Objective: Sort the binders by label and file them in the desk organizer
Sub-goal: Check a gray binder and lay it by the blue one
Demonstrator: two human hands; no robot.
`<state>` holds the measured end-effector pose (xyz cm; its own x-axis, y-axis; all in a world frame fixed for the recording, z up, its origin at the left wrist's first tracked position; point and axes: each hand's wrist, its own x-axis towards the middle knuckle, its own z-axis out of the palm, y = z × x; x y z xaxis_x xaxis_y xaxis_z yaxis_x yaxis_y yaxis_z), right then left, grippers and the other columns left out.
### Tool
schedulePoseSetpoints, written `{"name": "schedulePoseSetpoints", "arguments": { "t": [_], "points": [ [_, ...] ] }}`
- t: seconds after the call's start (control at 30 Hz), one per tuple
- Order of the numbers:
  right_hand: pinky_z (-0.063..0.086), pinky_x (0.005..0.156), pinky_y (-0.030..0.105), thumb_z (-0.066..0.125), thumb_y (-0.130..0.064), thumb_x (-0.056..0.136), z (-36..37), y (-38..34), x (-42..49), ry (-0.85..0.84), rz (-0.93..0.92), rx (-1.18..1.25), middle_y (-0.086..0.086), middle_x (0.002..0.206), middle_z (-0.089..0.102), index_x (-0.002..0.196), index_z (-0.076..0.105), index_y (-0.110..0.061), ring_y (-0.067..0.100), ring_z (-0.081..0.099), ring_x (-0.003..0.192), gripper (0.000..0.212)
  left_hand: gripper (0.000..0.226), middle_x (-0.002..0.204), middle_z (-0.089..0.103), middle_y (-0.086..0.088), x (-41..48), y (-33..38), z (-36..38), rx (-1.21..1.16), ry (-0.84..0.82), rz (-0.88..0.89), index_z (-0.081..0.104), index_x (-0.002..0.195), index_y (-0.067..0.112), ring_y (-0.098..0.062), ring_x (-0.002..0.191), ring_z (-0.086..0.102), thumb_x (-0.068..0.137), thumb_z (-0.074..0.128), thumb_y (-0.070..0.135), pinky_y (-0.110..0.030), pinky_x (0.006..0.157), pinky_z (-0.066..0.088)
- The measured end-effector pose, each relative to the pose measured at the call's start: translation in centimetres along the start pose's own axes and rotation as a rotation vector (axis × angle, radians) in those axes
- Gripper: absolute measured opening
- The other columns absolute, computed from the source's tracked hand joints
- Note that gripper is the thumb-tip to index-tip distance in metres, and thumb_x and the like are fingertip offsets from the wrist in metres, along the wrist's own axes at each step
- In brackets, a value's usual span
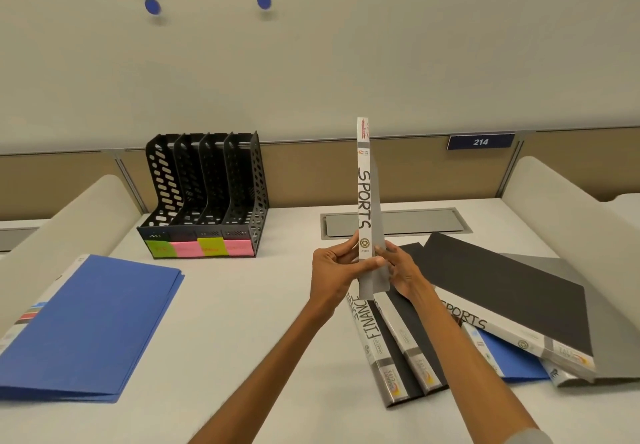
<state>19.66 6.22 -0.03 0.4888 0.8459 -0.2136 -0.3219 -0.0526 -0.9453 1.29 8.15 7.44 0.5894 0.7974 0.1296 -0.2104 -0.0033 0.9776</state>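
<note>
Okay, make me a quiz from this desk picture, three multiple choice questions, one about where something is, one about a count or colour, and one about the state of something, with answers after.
1. Where is the black desk organizer?
A. Far left on the desk, near the partition
B. Under the pile of binders
C. In the person's lap

2. How many sticky labels run along the organizer's front?
A. Two
B. Four
C. Six

3. How is the SPORTS binder being held?
A. Flat on the desk
B. Upright, spine toward the camera
C. Open, pages showing

Answers:
1 A, it stands at the back left of the desk.
2 B, green, pink, green, pink.
3 B, left hand and right hand grip its lower end, lifted off the desk.
</note>
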Motion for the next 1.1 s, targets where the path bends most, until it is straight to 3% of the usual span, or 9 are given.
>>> {"name": "schedulePoseSetpoints", "arguments": {
  "t": [0.17,0.37,0.5,0.63,0.73,0.93,1.1],
  "points": [
    [0.042,0.104,0.059,0.074,-0.022,0.081,0.0,1.5,0.5,0.125,-0.004,0.027,0.014,0.124,0.064,0.13,0.057,-0.013,0.039,0.055,0.12,0.052,0.051,0.111,0.073,0.002,0.0,-0.2,-2.4,-0.025,0.044,-0.031,0.067,0.121,0.015,-0.017,0.097,0.072,0.073,0.083,0.014,-0.028,0.077,0.059],
    [0.044,0.1,0.048,0.083,-0.013,0.072,1.4,3.6,0.5,0.27,-0.003,0.009,0.009,0.123,0.064,0.129,0.056,-0.011,0.031,0.056,0.116,0.063,0.029,0.099,0.076,0.0,-0.9,-1.9,-9.0,-0.018,0.23,-0.118,0.076,0.099,0.02,-0.017,0.091,0.073,0.073,0.082,0.008,-0.023,0.07,0.058],
    [0.051,0.078,0.032,0.086,-0.008,0.068,4.7,5.4,-0.1,0.309,-0.009,0.007,0.011,0.125,0.063,0.133,0.05,-0.007,0.026,0.06,0.107,0.074,0.039,0.104,0.075,0.0,-2.1,-4.3,-13.5,0.1,0.383,-0.199,0.071,0.113,0.011,-0.013,0.089,0.073,0.076,0.081,0.014,-0.029,0.076,0.06],
    [0.054,0.082,0.034,0.088,-0.012,0.066,8.7,8.1,-0.7,0.299,-0.003,-0.061,0.012,0.125,0.062,0.13,0.049,-0.005,0.026,0.062,0.105,0.075,0.049,0.115,0.071,-0.004,-3.8,-6.2,-18.0,0.257,0.547,-0.242,0.062,0.127,0.008,-0.001,0.082,0.069,0.081,0.077,0.019,-0.02,0.071,0.057],
    [0.053,0.091,0.039,0.089,-0.015,0.066,12.3,10.3,-1.3,0.267,0.035,-0.103,0.009,0.125,0.061,0.133,0.046,-0.007,0.025,0.061,0.11,0.08,0.048,0.121,0.068,-0.006,-5.1,-6.8,-21.6,0.338,0.597,-0.271,0.059,0.13,0.008,-0.008,0.087,0.069,0.086,0.072,0.02,-0.023,0.074,0.057],
    [0.052,0.095,0.04,0.09,-0.022,0.066,19.1,14.4,-2.8,0.278,0.064,-0.167,0.004,0.123,0.056,0.131,0.042,-0.01,0.023,0.058,0.109,0.082,0.045,0.125,0.065,-0.007,-7.1,-7.2,-29.0,0.496,0.601,-0.306,0.056,0.134,0.007,-0.019,0.097,0.069,0.092,0.065,0.022,-0.02,0.072,0.055],
    [0.05,0.089,0.034,0.09,-0.024,0.065,23.4,18.3,-4.1,0.329,0.11,-0.172,0.0,0.118,0.056,0.127,0.042,-0.016,0.021,0.058,0.104,0.079,0.039,0.121,0.068,-0.008,-8.5,-8.0,-34.1,0.557,0.567,-0.379,0.059,0.13,0.005,-0.022,0.102,0.068,0.093,0.062,0.019,-0.037,0.085,0.057]
  ]
}}
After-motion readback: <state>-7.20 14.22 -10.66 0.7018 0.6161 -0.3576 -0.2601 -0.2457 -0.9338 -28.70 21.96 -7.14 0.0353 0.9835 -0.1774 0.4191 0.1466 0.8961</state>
